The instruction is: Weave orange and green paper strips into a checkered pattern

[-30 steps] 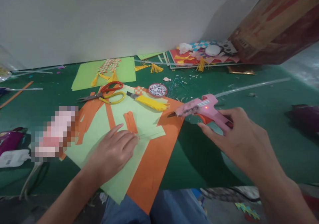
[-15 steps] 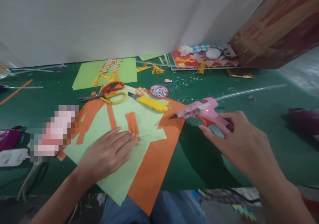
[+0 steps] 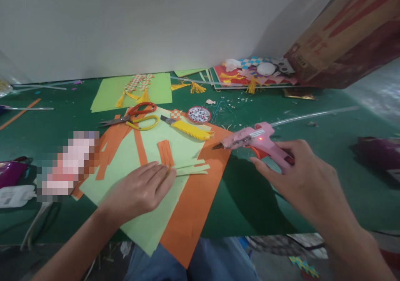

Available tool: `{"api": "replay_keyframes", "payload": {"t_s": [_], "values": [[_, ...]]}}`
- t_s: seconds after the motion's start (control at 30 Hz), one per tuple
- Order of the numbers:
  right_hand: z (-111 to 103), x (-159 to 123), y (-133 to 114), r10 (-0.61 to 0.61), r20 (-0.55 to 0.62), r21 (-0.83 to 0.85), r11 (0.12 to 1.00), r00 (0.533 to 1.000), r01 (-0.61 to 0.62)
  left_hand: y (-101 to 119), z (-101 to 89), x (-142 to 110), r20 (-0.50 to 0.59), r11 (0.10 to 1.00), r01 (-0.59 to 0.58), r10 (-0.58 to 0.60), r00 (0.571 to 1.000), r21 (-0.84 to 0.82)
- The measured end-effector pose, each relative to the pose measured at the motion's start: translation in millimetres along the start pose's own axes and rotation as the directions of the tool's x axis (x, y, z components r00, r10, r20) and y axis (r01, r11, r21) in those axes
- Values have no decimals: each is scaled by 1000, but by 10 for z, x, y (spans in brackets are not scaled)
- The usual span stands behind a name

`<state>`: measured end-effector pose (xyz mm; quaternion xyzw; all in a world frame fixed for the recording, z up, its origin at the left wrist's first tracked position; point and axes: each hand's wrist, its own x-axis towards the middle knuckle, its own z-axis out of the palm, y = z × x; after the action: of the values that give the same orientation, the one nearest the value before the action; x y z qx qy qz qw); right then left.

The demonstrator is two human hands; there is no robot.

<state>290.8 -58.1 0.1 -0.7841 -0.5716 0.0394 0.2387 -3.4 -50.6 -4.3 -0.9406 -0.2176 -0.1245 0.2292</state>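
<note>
My left hand (image 3: 142, 188) lies flat, fingers stretched out, on a light green paper sheet (image 3: 146, 164). Its fingertips rest at the end of thin green paper strips (image 3: 191, 168), beside short orange strips (image 3: 165, 152). My right hand (image 3: 300, 177) is wrapped round the handle of a pink glue gun (image 3: 253, 141) with a red light lit. The gun's nozzle points left, over the edge of an orange paper sheet (image 3: 193, 202) that lies under the green one.
Red and yellow scissors (image 3: 133, 116), a yellow box cutter (image 3: 187, 129) and a round dish of googly eyes (image 3: 199, 114) lie behind the paper. Woven paper crafts with tassels (image 3: 134, 87), more crafts (image 3: 253, 70) and a cardboard box (image 3: 346, 35) stand by the wall.
My left hand slid slightly along the green sheet toward the thin green strips. The right hand with the glue gun dropped a little and stayed almost in place.
</note>
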Motion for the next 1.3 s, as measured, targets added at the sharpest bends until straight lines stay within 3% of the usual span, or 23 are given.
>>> {"api": "replay_keyframes", "payload": {"t_s": [0.27, 0.43, 0.63, 0.87, 1.1, 1.3], "values": [[7, 12, 37, -2, -26, 2, 1000, 1000, 2, -10, 30, 57, -91, 991, 134, -131, 987, 18], [-5, 30, 88, -10, -68, -18, 1000, 998, 9, -28, -6, 66, -265, 964, 243, -263, 928, -107], [8, 18, 88, -28, -52, -31, 999, 998, 27, -2, 65, -122, -72, 934, 274, -297, 952, -228], [21, 5, 23, -33, -38, -16, 999, 999, 33, -39, 97, -275, 42, 943, 240, -237, 971, -229], [55, -11, -21, -48, -23, -27, 999, 999, 48, -69, 51, -197, 73, 917, 293, -284, 956, -269], [75, -21, -63, -41, 2, 0, 999, 999, 41, -142, 40, -73, 194, 953, 222, -182, 964, -208]]}}
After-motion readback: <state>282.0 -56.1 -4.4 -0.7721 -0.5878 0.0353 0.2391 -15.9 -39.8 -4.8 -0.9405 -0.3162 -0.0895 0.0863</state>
